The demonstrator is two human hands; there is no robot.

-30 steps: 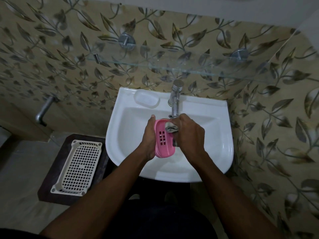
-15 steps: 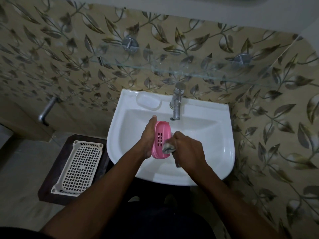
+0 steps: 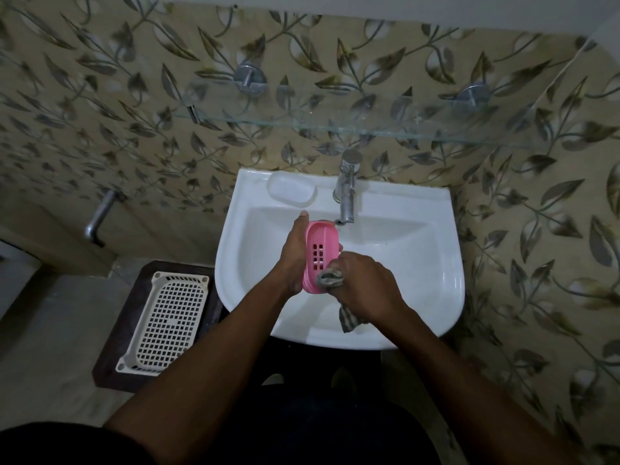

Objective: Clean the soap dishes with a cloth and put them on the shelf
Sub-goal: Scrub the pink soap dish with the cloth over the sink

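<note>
Dim leaf-patterned wall tiles (image 3: pixel 100 95), white basin (image 3: pixel 419 263), grey floor (image 3: pixel 50 313).

white sink (image 3: pixel 436 263) is the landmark. on its back rim, left of the tap (image 3: pixel 347 193), sits a white soap dish (image 3: pixel 291 193), flat. above the sink a glass shelf (image 3: pixel 335 124) runs along the wall w/ nothing visible on it. left of & below the sink a dark stool (image 3: pixel 107 364) carries a cream perforated tray (image 3: pixel 166 322), lying flat, on the floor (image 3: pixel 50 330).
</note>
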